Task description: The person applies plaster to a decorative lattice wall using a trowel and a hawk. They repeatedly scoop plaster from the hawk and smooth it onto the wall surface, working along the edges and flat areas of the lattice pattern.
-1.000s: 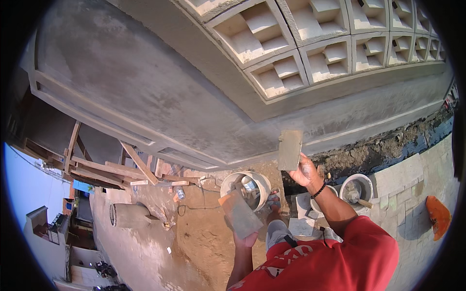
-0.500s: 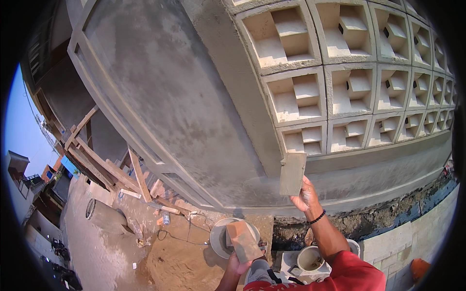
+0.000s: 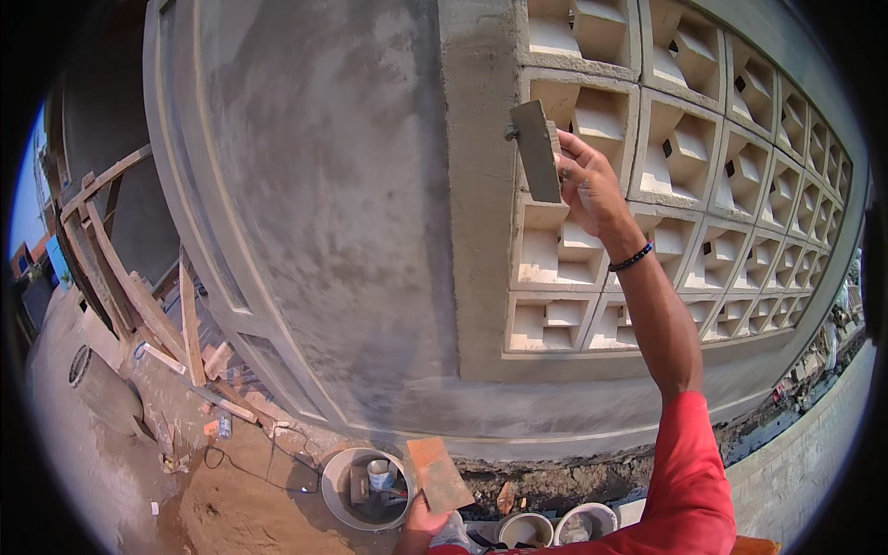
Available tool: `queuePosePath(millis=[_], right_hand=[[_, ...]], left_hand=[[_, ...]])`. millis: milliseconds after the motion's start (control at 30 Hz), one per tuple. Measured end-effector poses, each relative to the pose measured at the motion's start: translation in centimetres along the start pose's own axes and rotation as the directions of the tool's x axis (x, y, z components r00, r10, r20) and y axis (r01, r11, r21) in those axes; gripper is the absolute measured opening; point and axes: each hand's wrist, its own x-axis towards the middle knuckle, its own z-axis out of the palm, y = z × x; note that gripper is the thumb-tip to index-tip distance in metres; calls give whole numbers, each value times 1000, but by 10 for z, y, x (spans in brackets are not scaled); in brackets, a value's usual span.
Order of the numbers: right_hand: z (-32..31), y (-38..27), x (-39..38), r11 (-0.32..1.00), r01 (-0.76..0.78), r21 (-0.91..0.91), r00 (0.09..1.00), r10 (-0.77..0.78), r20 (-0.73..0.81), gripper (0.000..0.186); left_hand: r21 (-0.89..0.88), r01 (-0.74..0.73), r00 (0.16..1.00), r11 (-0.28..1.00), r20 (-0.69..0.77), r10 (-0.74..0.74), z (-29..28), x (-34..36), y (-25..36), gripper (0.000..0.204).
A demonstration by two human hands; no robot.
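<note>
My right hand [image 3: 597, 190] is raised against the wall, closed on a flat grey plastering float [image 3: 536, 153]. The float stands tilted on edge over the boundary between the plastered strip [image 3: 481, 222] and the pale vent blocks [image 3: 680, 148]. A small lump of wet mortar [image 3: 511, 134] clings to its left edge. Whether the float touches the strip I cannot tell. Low down, my left hand [image 3: 424, 518] grips the edge of a flat orange board [image 3: 439, 474] partly smeared with grey mortar. A smooth, damp-looking grey plaster panel [image 3: 342, 203] lies left of the strip.
A round tub [image 3: 335, 504] holding tools and a white container stands by my left hand. Two buckets [image 3: 525, 530] [image 3: 585, 524] sit near my body. Further left are a sand heap [image 3: 222, 499], a concrete pipe [image 3: 106, 388] and propped timbers [image 3: 129, 268]. A rough trench [image 3: 573, 481] follows the wall's foot.
My right hand has carried the float upward along the strip beside the blocks. The view has shifted, and the tub beside the orange board now shows more of its contents.
</note>
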Motion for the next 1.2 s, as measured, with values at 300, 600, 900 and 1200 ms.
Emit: queuePosePath(millis=[300, 600, 900, 1200], right_hand=[[32, -10, 75, -76, 398, -914, 774, -507, 379, 40], [50, 33, 26, -152, 458, -876, 849, -218, 482, 37], [45, -9, 89, -295, 412, -862, 781, -373, 501, 35], [50, 23, 28, -44, 478, -877, 868, -132, 479, 35]], left_hand=[[-44, 45, 997, 998, 57, -42, -29, 18, 10, 29], [313, -116, 993, 943, 35, 111, -72, 12, 18, 29], [25, 24, 1000, 999, -21, -23, -38, 21, 8, 30], [-41, -30, 1000, 999, -8, 30, -36, 17, 12, 31]])
